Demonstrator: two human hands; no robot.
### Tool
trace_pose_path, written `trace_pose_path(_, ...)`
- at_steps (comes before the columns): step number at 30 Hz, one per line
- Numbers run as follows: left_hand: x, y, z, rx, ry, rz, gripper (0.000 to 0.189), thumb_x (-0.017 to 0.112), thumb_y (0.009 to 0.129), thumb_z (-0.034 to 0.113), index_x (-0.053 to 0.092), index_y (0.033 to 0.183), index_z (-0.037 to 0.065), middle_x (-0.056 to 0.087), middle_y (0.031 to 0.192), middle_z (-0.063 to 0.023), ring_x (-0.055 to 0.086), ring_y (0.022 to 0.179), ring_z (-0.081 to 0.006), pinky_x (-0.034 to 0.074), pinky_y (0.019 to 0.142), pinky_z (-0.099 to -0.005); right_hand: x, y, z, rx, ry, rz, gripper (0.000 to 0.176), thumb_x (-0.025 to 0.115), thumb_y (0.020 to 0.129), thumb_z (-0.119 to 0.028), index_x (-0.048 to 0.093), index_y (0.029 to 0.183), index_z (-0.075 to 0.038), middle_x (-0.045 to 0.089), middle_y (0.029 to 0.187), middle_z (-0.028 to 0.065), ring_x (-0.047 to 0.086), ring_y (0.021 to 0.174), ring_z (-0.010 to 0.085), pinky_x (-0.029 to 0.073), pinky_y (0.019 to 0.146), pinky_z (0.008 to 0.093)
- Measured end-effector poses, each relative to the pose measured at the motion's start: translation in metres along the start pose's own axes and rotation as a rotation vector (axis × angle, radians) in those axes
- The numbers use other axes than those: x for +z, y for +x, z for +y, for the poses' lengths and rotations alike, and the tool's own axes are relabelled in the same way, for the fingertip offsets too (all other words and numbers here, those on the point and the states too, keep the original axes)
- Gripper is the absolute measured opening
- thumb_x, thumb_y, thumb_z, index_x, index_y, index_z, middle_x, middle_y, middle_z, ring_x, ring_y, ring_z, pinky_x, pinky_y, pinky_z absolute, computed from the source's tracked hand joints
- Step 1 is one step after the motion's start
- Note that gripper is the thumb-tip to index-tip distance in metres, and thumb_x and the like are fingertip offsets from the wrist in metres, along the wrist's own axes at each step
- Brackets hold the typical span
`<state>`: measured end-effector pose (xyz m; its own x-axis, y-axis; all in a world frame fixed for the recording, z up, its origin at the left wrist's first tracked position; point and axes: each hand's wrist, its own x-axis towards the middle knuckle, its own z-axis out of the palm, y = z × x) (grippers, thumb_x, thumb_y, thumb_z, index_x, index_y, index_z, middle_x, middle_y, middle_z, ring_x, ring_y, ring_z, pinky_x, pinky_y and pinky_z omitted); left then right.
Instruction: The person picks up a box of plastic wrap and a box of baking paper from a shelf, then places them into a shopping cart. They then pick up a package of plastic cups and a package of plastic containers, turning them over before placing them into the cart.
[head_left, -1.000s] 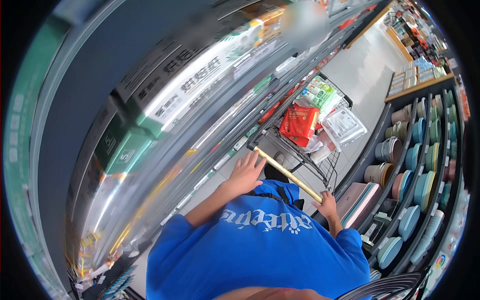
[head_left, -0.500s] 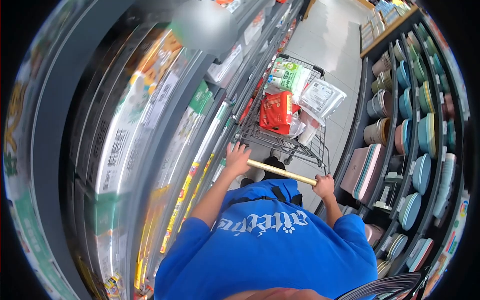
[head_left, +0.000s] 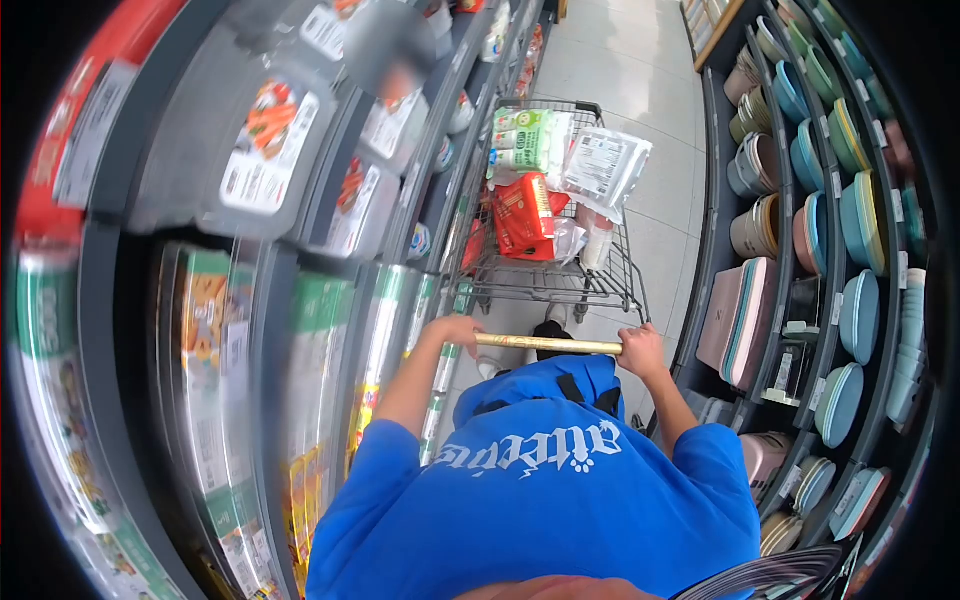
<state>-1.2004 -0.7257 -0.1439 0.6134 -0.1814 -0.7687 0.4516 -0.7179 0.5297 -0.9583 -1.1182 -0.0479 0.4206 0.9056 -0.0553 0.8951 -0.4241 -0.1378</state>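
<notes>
A wire shopping cart (head_left: 600,290) stands in front of me, with a yellowish handle bar (head_left: 550,344) across its near side. My left hand (head_left: 458,331) is wrapped round the bar's left end. Round the right end, beside the cart's frame, my right hand (head_left: 641,349) is closed. Inside the cart lie a red package (head_left: 523,218), a green and white pack (head_left: 524,140), a clear and white bag with a label (head_left: 604,165) and a whitish cylindrical item (head_left: 597,247).
Shelves at the left hold clear boxes (head_left: 268,150) and long upright cartons (head_left: 205,350). Shelves on the right carry stacked bowls and pots (head_left: 755,225) and pink trays (head_left: 733,318). A tiled aisle floor (head_left: 655,75) runs ahead between them.
The cart, its load and both hands appear further left in view, and the handle lies more level. Clear boxes now show on the left shelves. Both hands still hold the bar.
</notes>
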Motion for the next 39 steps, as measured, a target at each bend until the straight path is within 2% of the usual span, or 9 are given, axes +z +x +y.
trace_pose_path(4, -0.038, -0.007, 0.027, -0.039, -0.188, -0.183, 0.083, 0.085, 0.066, 0.032, 0.054, 0.139, 0.006, 0.064, 0.127, -0.0122, 0.058, 0.117, -0.0239, 0.043, 0.1, -0.0348, -0.007, 0.015, 0.022, -0.014, 0.025, -0.065, 0.013, 0.067, 0.064, -0.017, 0.063, 0.073, -0.008, 0.067, 0.073, 0.0101, 0.066, 0.069, 0.0287, 0.046, 0.075, 0.0384)
trace_pose_path(12, -0.091, 0.025, 0.032, -0.106, -0.393, -0.457, 0.092, 0.083, 0.069, 0.029, 0.042, 0.149, 0.012, 0.057, 0.132, -0.0104, 0.051, 0.123, -0.0236, 0.037, 0.103, -0.0359, -0.014, 0.055, 0.053, -0.015, 0.008, -0.109, 0.011, 0.064, 0.067, -0.016, 0.066, 0.075, -0.008, 0.068, 0.077, 0.0095, 0.067, 0.072, 0.0277, 0.047, 0.079, 0.037)
trace_pose_path(17, -0.122, 0.081, -0.005, -0.048, -0.302, -0.414, 0.094, 0.083, 0.07, 0.032, 0.039, 0.151, 0.012, 0.051, 0.141, -0.0109, 0.047, 0.129, -0.0241, 0.036, 0.107, -0.0382, -0.017, 0.1, 0.072, 0.072, -0.12, -0.309, 0.02, 0.061, 0.071, -0.021, 0.071, 0.085, -0.011, 0.071, 0.073, 0.0117, 0.068, 0.071, 0.028, 0.046, 0.084, 0.0367)
trace_pose_path(19, -0.137, 0.074, 0.012, -0.067, -0.342, -0.404, 0.092, 0.084, 0.071, 0.024, 0.039, 0.15, 0.009, 0.054, 0.136, -0.0086, 0.045, 0.127, -0.0191, 0.034, 0.106, -0.0321, -0.025, 0.11, 0.076, 0.089, -0.127, -0.326, 0.021, 0.059, 0.072, -0.022, 0.073, 0.085, -0.012, 0.071, 0.072, 0.0132, 0.068, 0.07, 0.0288, 0.046, 0.087, 0.0367)
trace_pose_path(26, -0.175, 0.082, 0.049, -0.095, -0.354, -0.667, 0.088, 0.079, 0.078, 0.02, 0.036, 0.154, 0.028, 0.04, 0.153, -0.0006, 0.039, 0.135, -0.0154, 0.044, 0.098, -0.0337, -0.027, 0.121, 0.105, 0.103, -0.084, -0.315, 0.019, 0.06, 0.07, -0.02, 0.073, 0.08, -0.012, 0.069, 0.068, 0.0147, 0.067, 0.066, 0.0301, 0.047, 0.086, 0.0371)
trace_pose_path(30, -0.187, 0.101, 0.043, -0.066, -0.431, -0.792, 0.085, 0.077, 0.082, 0.02, 0.034, 0.154, 0.028, 0.04, 0.153, 0.0, 0.037, 0.138, -0.0166, 0.043, 0.102, -0.0357, -0.025, 0.132, 0.12, 0.102, -0.086, -0.301, 0.019, 0.06, 0.067, -0.021, 0.072, 0.078, -0.012, 0.068, 0.066, 0.0147, 0.066, 0.065, 0.0304, 0.048, 0.085, 0.0371)
trace_pose_path(33, -0.21, 0.118, 0.05, -0.064, -0.424, -0.771, 0.087, 0.077, 0.081, 0.019, 0.033, 0.155, 0.027, 0.04, 0.154, -0.0001, 0.035, 0.14, -0.0162, 0.044, 0.101, -0.0353, -0.029, 0.148, 0.141, 0.114, -0.098, -0.292, 0.018, 0.061, 0.067, -0.021, 0.072, 0.078, -0.012, 0.068, 0.065, 0.0145, 0.066, 0.065, 0.0302, 0.048, 0.085, 0.0372)
trace_pose_path(37, -0.228, 0.14, 0.042, -0.008, -0.475, -0.669, 0.095, 0.079, 0.078, 0.013, 0.027, 0.157, 0.022, 0.05, 0.137, -0.0018, 0.05, 0.115, -0.0146, 0.047, 0.087, -0.0304, -0.037, 0.172, 0.16, 0.1, -0.104, -0.273, 0.016, 0.061, 0.067, -0.023, 0.071, 0.074, -0.012, 0.066, 0.062, 0.0145, 0.066, 0.063, 0.0313, 0.047, 0.083, 0.0382)
trace_pose_path(39, -0.235, 0.162, 0.031, -0.025, -0.423, -0.653, 0.091, 0.078, 0.078, 0.018, 0.03, 0.155, 0.027, 0.042, 0.15, -0.0055, 0.042, 0.131, -0.0205, 0.045, 0.097, -0.0375, -0.042, 0.187, 0.17, 0.101, -0.103, -0.301, 0.015, 0.062, 0.067, -0.023, 0.07, 0.072, -0.013, 0.066, 0.061, 0.0138, 0.065, 0.061, 0.0315, 0.047, 0.082, 0.0382)
